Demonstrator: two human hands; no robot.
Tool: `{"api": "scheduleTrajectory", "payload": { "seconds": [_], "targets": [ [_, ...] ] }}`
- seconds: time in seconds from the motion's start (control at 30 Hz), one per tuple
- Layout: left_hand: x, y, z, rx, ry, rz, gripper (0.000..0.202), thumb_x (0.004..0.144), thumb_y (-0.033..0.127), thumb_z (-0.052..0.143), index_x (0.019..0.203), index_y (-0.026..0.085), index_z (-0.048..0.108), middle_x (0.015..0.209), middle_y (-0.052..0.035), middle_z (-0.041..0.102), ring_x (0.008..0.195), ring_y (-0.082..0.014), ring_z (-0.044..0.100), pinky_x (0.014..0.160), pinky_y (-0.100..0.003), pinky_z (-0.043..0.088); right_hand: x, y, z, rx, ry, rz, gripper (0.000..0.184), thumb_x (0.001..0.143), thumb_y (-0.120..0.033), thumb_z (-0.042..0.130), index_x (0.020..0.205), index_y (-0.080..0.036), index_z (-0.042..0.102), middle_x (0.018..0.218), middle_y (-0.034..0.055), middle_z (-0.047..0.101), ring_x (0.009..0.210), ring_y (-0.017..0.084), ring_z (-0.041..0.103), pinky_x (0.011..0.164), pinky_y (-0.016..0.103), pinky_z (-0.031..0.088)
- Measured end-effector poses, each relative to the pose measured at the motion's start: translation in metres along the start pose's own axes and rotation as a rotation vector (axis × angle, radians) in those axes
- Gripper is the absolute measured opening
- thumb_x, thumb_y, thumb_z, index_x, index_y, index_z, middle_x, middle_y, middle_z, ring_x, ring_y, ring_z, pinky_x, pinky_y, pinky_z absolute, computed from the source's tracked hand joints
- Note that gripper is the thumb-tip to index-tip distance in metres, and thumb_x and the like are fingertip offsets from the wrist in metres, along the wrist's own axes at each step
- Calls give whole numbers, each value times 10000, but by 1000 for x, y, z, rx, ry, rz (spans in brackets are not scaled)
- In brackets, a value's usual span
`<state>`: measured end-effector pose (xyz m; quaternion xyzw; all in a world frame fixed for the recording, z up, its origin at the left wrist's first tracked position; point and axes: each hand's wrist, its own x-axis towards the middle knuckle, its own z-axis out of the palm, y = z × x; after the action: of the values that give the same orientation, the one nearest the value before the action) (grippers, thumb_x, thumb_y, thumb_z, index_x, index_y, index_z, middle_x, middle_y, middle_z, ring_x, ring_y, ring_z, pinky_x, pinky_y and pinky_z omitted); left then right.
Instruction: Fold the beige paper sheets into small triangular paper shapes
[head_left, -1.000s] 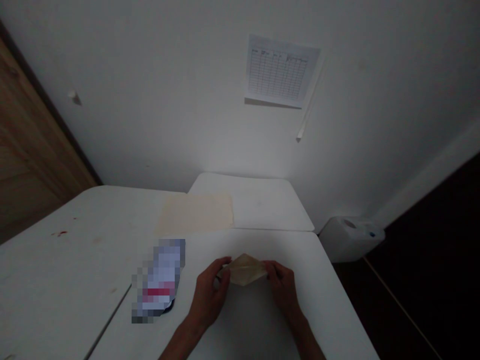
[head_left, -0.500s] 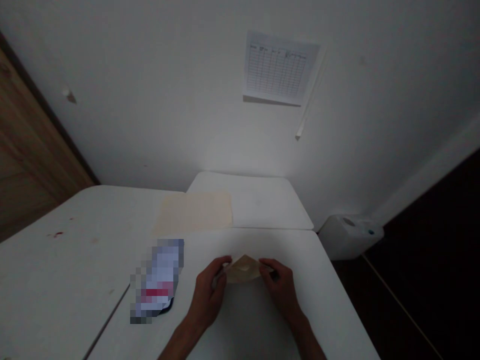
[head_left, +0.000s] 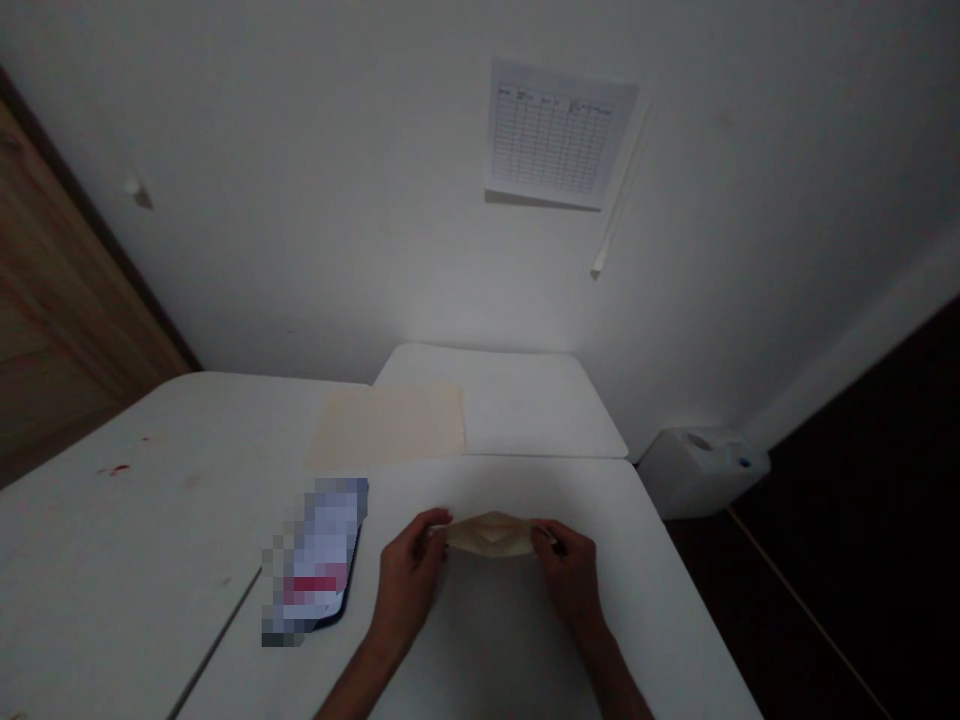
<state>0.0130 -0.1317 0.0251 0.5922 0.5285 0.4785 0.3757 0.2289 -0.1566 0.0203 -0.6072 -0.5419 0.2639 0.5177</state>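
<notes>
A small folded piece of cream paper [head_left: 489, 535] is held just above the white table [head_left: 487, 650], stretched flat and wide between both hands. My left hand [head_left: 409, 580] pinches its left end with fingers closed. My right hand [head_left: 568, 578] pinches its right end the same way. Both forearms reach in from the bottom edge of the view.
A pixelated phone-like object [head_left: 316, 560] lies left of my left hand. A stack of cream sheets [head_left: 390, 425] rests farther back. A second white table [head_left: 112, 530] adjoins on the left, a small one [head_left: 517, 400] behind. A white container [head_left: 701, 468] sits on the floor at right.
The hands have drawn slightly apart, and the folded paper has changed from a peaked diamond shape to a flatter, wider one.
</notes>
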Motion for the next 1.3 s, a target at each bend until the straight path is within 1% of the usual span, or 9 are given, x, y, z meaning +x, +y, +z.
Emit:
{"api": "scheduleTrajectory", "payload": {
  "seconds": [0.1,0.27,0.5,0.6,0.67,0.77,0.87,1.1,1.3],
  "targets": [
    [1,-1,1,27,27,-55,344,828,435,528,969,155,670,718,-27,698,580,-176,627,550,-263,499,-1,0,0,-11,14,-19,285,831,-358,548,845,-164,755,804,84,741,730,225,684,633,268,519],
    [3,1,2,74,31,-65,283,775,391,547,850,166,702,756,-40,722,660,-200,666,606,-271,520,-2,0,0,-23,25,-37,263,833,-339,553,860,-175,757,825,72,744,744,217,683,624,260,510],
    [2,2,3,31,53,-115,349,738,414,590,922,145,717,765,-60,731,641,-208,669,575,-273,519,-3,-3,1,-35,29,-41,280,837,-350,550,831,-159,755,781,73,737,701,208,670,590,252,496],
    [2,3,3,60,80,-118,399,746,470,602,943,143,719,640,-29,689,567,-192,632,526,-260,488,-3,-3,1,-40,27,-33,292,839,-357,541,805,-155,750,744,66,727,683,205,659,594,253,492],
    [2,6,3,96,85,-123,410,756,508,595,887,143,728,558,-11,645,514,-180,596,477,-243,447,-2,-3,0,-36,22,-31,294,838,-358,539,796,-155,748,735,61,724,679,203,655,601,253,492],
    [1,8,2,108,60,-119,426,787,540,555,722,151,715,542,-16,636,490,-167,567,445,-230,404,-2,-4,0,-28,20,-37,290,837,-355,539,795,-159,748,734,57,723,668,199,651,591,248,487],
    [1,9,1,77,25,-109,469,822,556,501,652,158,682,515,-9,612,466,-159,539,437,-229,386,-3,-4,1,-46,31,-51,289,840,-352,539,797,-161,750,729,55,720,655,195,646,576,245,477],
    [0,5,0,132,-8,-80,438,851,499,469,695,158,696,561,-16,643,480,-165,557,483,-244,419,-4,-6,1,-71,45,-35,304,842,-363,536,748,-150,732,671,40,690,614,179,613,562,235,452],
    [1,3,2,266,14,15,395,838,491,504,854,168,731,585,1,667,506,-174,593,510,-249,436,-3,-6,0,-95,40,-92,304,840,-348,535,701,-149,718,614,17,652,563,154,577,533,221,428]
  ]
}}
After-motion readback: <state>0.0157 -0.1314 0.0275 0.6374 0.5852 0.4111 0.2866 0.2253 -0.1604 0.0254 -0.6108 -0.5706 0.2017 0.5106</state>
